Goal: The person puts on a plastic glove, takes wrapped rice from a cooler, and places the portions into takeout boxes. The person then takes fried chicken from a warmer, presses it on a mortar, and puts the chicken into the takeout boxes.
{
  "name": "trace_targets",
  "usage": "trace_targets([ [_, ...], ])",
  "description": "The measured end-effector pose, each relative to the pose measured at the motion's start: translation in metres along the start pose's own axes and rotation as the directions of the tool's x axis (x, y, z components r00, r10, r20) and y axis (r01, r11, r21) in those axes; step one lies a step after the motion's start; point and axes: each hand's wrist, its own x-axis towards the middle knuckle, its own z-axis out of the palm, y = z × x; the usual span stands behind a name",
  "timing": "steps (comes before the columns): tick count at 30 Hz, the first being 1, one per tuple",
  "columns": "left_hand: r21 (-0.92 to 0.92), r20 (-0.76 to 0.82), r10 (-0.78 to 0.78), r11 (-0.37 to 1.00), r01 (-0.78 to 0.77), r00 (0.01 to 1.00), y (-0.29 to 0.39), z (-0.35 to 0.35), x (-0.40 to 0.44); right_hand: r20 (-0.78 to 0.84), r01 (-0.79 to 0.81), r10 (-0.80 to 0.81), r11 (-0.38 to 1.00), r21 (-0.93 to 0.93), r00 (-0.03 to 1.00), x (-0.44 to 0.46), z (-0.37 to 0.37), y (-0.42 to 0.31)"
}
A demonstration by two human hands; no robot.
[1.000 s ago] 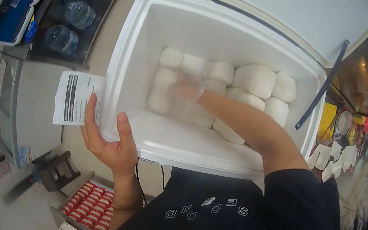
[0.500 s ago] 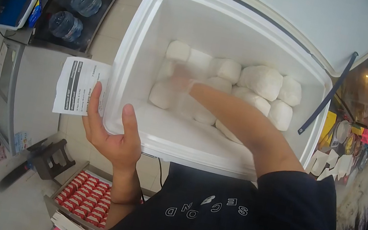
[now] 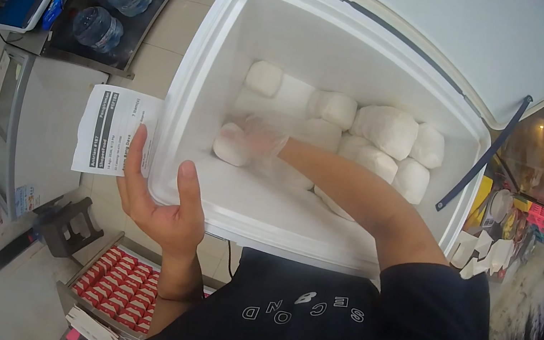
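My left hand (image 3: 166,213) is by the left wall of a white cooler box (image 3: 192,83), thumb apart from the fingers. A printed paper receipt (image 3: 111,131) is held at those fingers, outside the box. Inside the cooler, my right hand (image 3: 259,140) wears a clear plastic glove and is blurred by motion. It touches or nearly touches a rounded white bundle (image 3: 231,147) at the left; its grip is unclear. Another white bundle (image 3: 263,78) lies behind it. Several more white bundles (image 3: 386,130) sit grouped on the right.
The cooler's lid (image 3: 456,35) stands open, with a dark strap (image 3: 486,153) at its right side. Water jugs (image 3: 97,28) lie on a metal shelf to the left. Red-and-white boxes (image 3: 121,282) fill a tray below. White cartons (image 3: 486,255) sit at the right.
My right hand has moved down and slightly left inside the cooler, to the front-left bundle. My left hand still holds the receipt. The view has shifted slightly.
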Motion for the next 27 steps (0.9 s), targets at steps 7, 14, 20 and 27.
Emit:
trace_targets([
  [7, 0.034, -0.006, 0.028, 0.999, -0.028, 1.0, -0.002, -0.001, 0.0, -0.407, -0.218, 0.009, 0.856, -0.469, 0.913, 0.077, -0.032, 0.058],
  [14, -0.06, -0.033, -0.009, 0.998, 0.007, 0.999, -0.004, 0.002, -0.001, -0.112, -0.121, 0.167, 0.935, 0.333, 0.98, 0.048, -0.085, 0.034],
  [20, -0.042, -0.036, 0.011, 0.999, -0.013, 0.999, -0.004, 0.001, -0.001, -0.047, 0.158, -0.153, 0.981, 0.113, 0.987, -0.013, -0.08, 0.004],
  [27, -0.074, 0.009, -0.033, 0.997, 0.034, 0.999, 0.001, 0.0, -0.002, 0.141, 0.072, -0.055, 0.99, -0.12, 0.988, -0.055, -0.035, -0.03],
])
